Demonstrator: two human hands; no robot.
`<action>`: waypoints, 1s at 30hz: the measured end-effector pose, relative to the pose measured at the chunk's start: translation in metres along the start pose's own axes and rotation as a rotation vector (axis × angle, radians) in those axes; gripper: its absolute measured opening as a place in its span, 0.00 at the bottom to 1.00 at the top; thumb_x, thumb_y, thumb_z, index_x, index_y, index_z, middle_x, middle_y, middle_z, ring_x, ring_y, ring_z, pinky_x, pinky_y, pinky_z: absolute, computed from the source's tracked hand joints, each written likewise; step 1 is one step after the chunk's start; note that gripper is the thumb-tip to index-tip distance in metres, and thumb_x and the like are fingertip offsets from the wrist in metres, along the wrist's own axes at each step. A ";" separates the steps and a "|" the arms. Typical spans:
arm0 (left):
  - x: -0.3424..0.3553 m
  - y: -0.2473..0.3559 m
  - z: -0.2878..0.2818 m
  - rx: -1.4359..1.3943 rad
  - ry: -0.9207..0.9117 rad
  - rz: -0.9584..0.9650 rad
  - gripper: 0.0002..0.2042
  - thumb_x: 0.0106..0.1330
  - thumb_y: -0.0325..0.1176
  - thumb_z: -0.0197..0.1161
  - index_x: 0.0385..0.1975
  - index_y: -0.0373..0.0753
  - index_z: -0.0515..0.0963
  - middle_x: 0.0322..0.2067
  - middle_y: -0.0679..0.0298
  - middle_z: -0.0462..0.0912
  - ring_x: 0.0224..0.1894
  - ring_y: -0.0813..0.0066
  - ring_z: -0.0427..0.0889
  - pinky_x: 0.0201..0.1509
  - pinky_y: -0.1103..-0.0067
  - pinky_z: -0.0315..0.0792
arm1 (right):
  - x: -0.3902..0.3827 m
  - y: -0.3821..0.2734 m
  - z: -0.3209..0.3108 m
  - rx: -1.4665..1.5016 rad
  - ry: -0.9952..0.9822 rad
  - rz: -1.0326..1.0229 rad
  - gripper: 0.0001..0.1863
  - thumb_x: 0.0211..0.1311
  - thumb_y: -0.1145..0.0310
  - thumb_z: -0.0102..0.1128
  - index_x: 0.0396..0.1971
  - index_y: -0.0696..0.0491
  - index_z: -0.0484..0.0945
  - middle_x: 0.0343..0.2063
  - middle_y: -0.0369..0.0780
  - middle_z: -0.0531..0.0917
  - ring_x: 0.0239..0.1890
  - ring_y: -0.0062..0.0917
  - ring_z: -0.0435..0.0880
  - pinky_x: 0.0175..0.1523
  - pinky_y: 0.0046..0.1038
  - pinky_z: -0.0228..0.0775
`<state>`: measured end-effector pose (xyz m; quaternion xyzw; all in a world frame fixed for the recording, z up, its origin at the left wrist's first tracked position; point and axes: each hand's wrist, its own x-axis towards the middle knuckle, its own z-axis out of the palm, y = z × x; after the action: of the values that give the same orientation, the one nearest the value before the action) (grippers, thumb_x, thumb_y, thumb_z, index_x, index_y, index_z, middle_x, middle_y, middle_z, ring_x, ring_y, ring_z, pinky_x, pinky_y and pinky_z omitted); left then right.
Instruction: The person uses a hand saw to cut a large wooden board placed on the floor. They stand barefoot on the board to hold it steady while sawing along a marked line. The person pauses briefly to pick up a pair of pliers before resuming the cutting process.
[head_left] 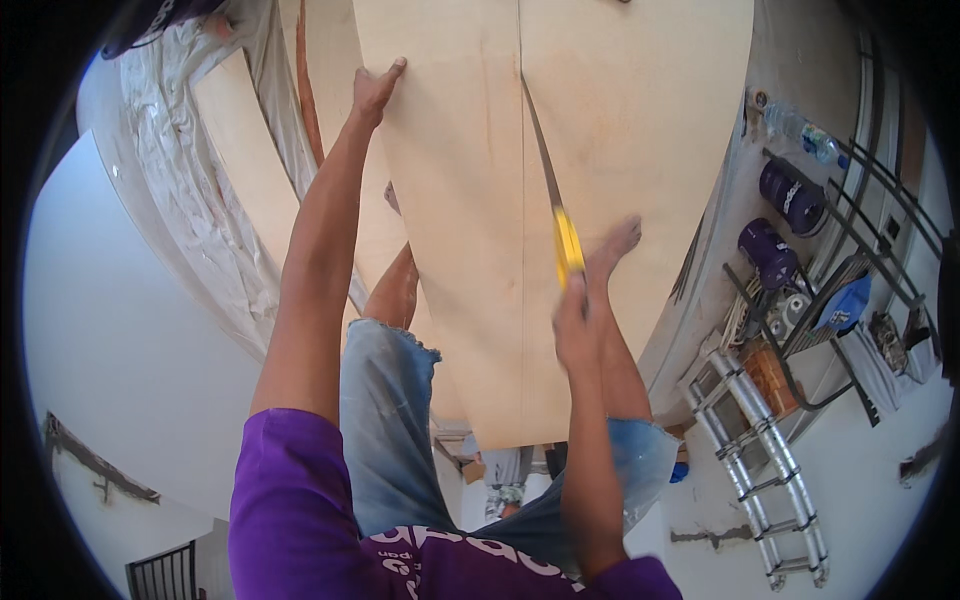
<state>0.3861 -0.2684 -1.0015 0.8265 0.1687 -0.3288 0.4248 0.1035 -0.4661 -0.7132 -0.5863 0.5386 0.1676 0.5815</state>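
Observation:
A large pale plywood sheet (450,200) stretches out in front of me. My left hand (376,92) grips its left edge, thumb on the top face and the fingers mostly hidden. In my closed right hand (578,325), slightly blurred, is the yellow handle of a handsaw (560,220). The saw's blade slants up and away, its far end meeting a dark slit (520,40) in the sheet. From there a faint straight line runs on toward me. My bare right foot (625,235) rests on the sheet, right of the saw.
Crumpled plastic sheeting (170,190) and a narrow plywood strip (245,115) lie at the left. Along the right are a metal telescoping ladder (765,470), a dark metal frame (850,340), two purple containers (790,195) and a plastic bottle (820,145).

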 end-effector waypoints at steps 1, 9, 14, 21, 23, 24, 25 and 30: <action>0.001 -0.004 -0.005 -0.027 -0.013 0.002 0.45 0.51 0.53 0.75 0.53 0.18 0.60 0.49 0.42 0.72 0.50 0.57 0.77 0.50 0.67 0.76 | -0.022 0.007 -0.008 -0.002 0.002 -0.011 0.26 0.74 0.55 0.43 0.58 0.62 0.71 0.41 0.47 0.81 0.49 0.27 0.73 0.55 0.27 0.64; -0.010 0.019 0.018 -0.046 -0.063 0.115 0.42 0.51 0.52 0.74 0.51 0.20 0.63 0.46 0.45 0.75 0.46 0.59 0.79 0.44 0.67 0.78 | 0.089 0.006 0.026 -0.071 0.103 -0.210 0.27 0.75 0.53 0.40 0.50 0.65 0.74 0.25 0.37 0.74 0.30 0.22 0.73 0.40 0.27 0.68; -0.005 -0.008 -0.012 -0.123 -0.034 0.059 0.36 0.52 0.48 0.74 0.49 0.23 0.68 0.44 0.48 0.77 0.44 0.63 0.80 0.42 0.70 0.78 | -0.055 0.034 -0.024 -0.080 0.042 0.008 0.26 0.75 0.55 0.41 0.53 0.65 0.70 0.29 0.39 0.77 0.38 0.23 0.72 0.43 0.28 0.69; -0.033 0.042 0.011 -0.143 -0.042 0.129 0.30 0.52 0.47 0.75 0.42 0.25 0.75 0.38 0.51 0.81 0.38 0.65 0.82 0.42 0.70 0.79 | 0.081 0.030 0.018 -0.187 0.148 -0.218 0.28 0.74 0.49 0.39 0.46 0.62 0.76 0.25 0.40 0.80 0.35 0.21 0.77 0.36 0.24 0.67; -0.022 0.036 0.007 -0.128 -0.037 0.149 0.33 0.51 0.48 0.75 0.45 0.23 0.72 0.40 0.50 0.80 0.40 0.63 0.82 0.42 0.69 0.79 | 0.097 0.034 0.026 -0.127 0.103 -0.116 0.28 0.74 0.50 0.40 0.47 0.63 0.75 0.32 0.44 0.81 0.37 0.24 0.77 0.39 0.25 0.66; -0.020 0.023 0.004 -0.127 -0.027 0.138 0.35 0.51 0.48 0.75 0.46 0.22 0.71 0.41 0.49 0.79 0.41 0.63 0.81 0.42 0.69 0.79 | 0.070 0.022 0.018 -0.138 0.047 -0.023 0.27 0.74 0.53 0.41 0.51 0.65 0.73 0.39 0.47 0.81 0.43 0.28 0.78 0.47 0.27 0.66; -0.019 0.011 -0.002 -0.105 -0.003 0.096 0.37 0.51 0.49 0.75 0.48 0.22 0.69 0.43 0.48 0.79 0.43 0.62 0.81 0.42 0.69 0.79 | 0.038 0.034 0.010 -0.155 0.061 -0.109 0.26 0.74 0.55 0.42 0.53 0.65 0.72 0.41 0.48 0.82 0.45 0.30 0.78 0.51 0.28 0.66; -0.008 0.015 -0.001 -0.088 -0.032 -0.017 0.44 0.49 0.51 0.75 0.53 0.20 0.61 0.48 0.44 0.74 0.48 0.58 0.79 0.47 0.67 0.78 | -0.058 0.044 -0.030 0.078 -0.017 0.027 0.34 0.74 0.47 0.40 0.65 0.61 0.62 0.46 0.51 0.81 0.20 0.15 0.70 0.23 0.18 0.61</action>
<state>0.3895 -0.2763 -0.9865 0.8003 0.1830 -0.3378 0.4604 0.0333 -0.4553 -0.6796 -0.5544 0.5477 0.1589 0.6062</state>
